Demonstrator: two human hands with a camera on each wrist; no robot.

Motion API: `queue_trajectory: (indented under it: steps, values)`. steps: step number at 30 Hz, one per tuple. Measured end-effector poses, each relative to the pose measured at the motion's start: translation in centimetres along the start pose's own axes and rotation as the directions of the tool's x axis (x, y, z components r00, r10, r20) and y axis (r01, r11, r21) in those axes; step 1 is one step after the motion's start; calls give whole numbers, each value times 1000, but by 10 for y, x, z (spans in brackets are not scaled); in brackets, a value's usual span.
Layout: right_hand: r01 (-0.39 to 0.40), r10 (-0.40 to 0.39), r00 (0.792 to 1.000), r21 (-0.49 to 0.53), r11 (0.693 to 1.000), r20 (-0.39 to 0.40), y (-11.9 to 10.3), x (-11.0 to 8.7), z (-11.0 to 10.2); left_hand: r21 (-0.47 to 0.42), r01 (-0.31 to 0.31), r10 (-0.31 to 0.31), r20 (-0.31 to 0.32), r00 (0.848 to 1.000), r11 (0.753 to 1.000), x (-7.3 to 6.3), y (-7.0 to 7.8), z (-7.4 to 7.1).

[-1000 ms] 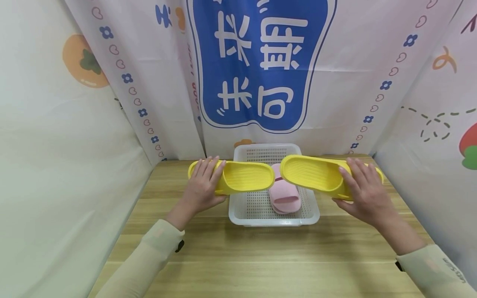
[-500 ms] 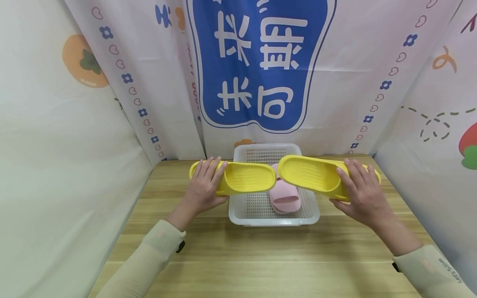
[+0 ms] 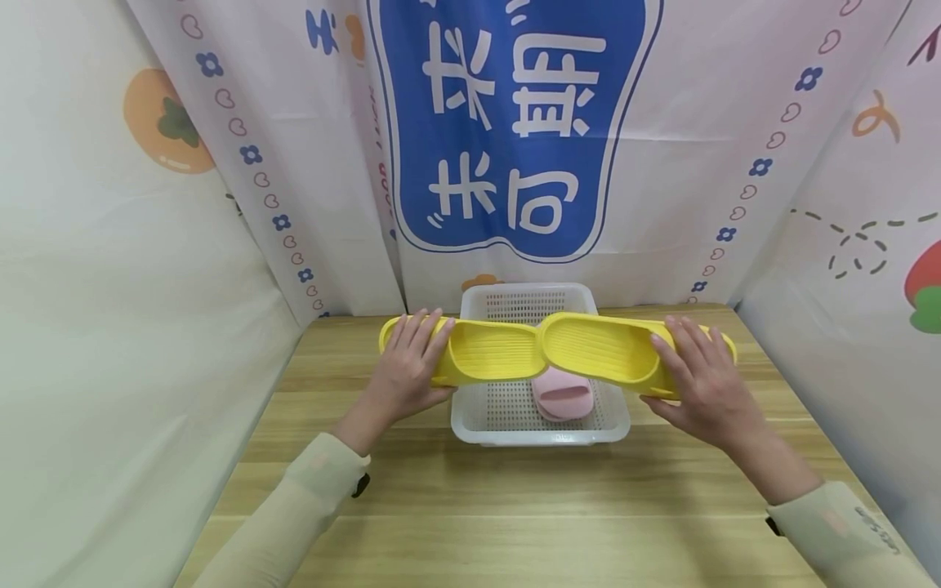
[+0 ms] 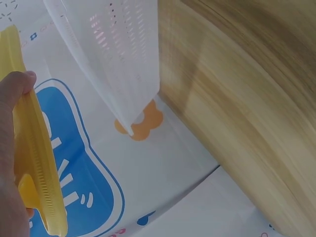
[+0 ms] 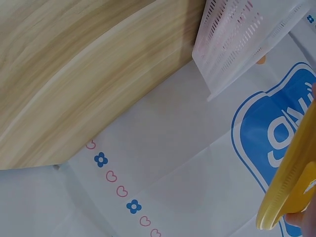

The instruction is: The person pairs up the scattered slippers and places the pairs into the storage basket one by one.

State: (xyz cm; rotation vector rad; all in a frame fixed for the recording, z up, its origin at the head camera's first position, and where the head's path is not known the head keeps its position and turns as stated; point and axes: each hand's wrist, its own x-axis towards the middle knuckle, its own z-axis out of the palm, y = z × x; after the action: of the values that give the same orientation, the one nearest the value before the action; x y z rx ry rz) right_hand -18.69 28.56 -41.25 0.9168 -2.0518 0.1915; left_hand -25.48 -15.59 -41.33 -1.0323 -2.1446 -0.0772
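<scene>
In the head view my left hand (image 3: 407, 365) grips one yellow slipper (image 3: 494, 353) around its strap, with the thumb below. My right hand (image 3: 707, 381) holds the other yellow slipper (image 3: 597, 347) the same way. Both slippers lie sideways above a white plastic basket (image 3: 470, 425), insoles facing me, and their inner ends meet or overlap over its middle. Pink slippers (image 3: 562, 392) lie inside the basket, partly hidden behind the yellow pair. Each wrist view catches only the edge of a slipper and part of the hand.
The basket stands on a wooden table (image 3: 470, 518) near its back edge. A printed cloth (image 3: 662, 204) hangs right behind the table. White cloth walls (image 3: 132, 351) close in both sides.
The right hand has moved its yellow slipper left, and the left hand has shifted slightly right. The gap between the two slippers has closed.
</scene>
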Motion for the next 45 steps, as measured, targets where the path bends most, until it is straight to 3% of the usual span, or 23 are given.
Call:
queue_trajectory:
  steps: [45]
  values:
    - [35, -36, 999, 42, 999, 19, -22, 16, 16, -31, -45, 45, -5, 999, 998, 21, 20, 3]
